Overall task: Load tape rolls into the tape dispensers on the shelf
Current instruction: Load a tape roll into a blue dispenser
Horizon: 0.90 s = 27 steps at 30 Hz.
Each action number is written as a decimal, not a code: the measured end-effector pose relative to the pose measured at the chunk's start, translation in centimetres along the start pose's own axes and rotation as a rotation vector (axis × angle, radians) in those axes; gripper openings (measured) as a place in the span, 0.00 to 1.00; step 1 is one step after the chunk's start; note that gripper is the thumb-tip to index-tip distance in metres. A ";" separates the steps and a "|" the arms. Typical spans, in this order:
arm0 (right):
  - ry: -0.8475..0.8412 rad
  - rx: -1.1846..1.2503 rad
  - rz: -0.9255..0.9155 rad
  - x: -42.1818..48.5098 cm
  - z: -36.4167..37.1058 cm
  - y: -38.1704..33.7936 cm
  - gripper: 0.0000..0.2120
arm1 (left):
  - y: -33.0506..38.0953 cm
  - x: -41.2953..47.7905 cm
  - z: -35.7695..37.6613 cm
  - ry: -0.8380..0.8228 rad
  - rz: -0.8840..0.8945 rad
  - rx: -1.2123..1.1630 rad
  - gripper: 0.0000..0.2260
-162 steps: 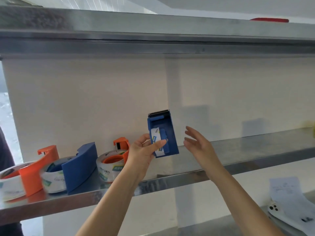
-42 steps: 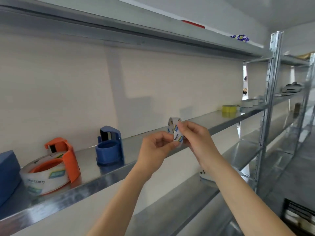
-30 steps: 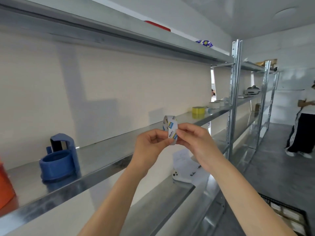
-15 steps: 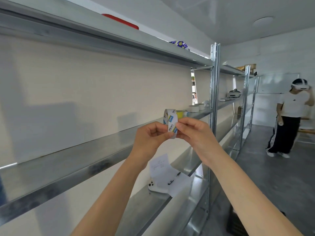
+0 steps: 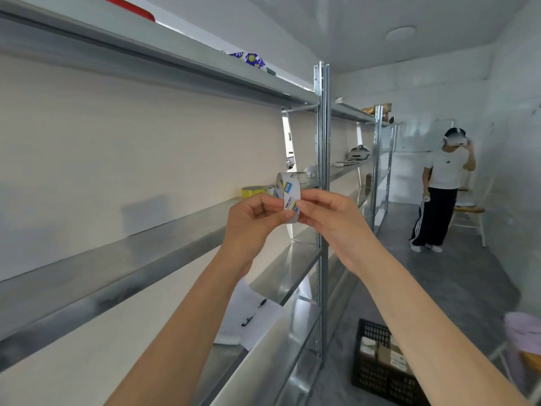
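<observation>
Left hand: the left hand (image 5: 251, 221) was raised in front of the shelving, thumb and curled fingers pinching the lower left side of a printed strip (image 5: 288, 190).
Right hand: the right hand (image 5: 330, 218) met it from the other side, thumb and fingertips pinching the same strip low on its right edge.
Printed strip: a white band with blue and yellow marks, curled into a small loop, stood upright between the two hands, in the air in front of the middle shelf (image 5: 117, 259).
Tape rolls: a yellow tape roll (image 5: 253, 191) lay flat on the middle shelf just behind the hands; pale rolls (image 5: 301, 177) sat further along, beside the upright post (image 5: 322, 142).
Lower shelf: a sheet of paper (image 5: 234, 323) lay there with a pen (image 5: 254, 313) on it.
Floor: a black crate (image 5: 380, 358) stood at the foot of the shelving.
Room: another person (image 5: 442, 186) wearing a headset stood well apart, near a chair (image 5: 471, 212).
</observation>
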State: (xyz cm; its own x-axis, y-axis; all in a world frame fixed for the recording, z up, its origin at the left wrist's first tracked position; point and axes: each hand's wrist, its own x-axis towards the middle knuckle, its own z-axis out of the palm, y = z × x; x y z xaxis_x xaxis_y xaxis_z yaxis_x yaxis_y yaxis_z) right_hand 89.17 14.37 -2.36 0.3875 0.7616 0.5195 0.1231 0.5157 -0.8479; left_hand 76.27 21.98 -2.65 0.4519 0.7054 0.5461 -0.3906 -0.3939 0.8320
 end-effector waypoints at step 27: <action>0.059 -0.007 -0.038 24.0 -10.3 12.9 0.05 | -16.1 24.8 4.1 -0.004 0.002 0.032 0.06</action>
State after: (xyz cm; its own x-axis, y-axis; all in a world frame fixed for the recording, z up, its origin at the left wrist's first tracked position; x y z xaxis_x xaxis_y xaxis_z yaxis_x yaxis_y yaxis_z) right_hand 109.48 35.28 -1.92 0.4361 0.7170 0.5439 0.1452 0.5404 -0.8288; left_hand 97.00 43.40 -2.14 0.4540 0.7022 0.5484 -0.3662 -0.4141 0.8333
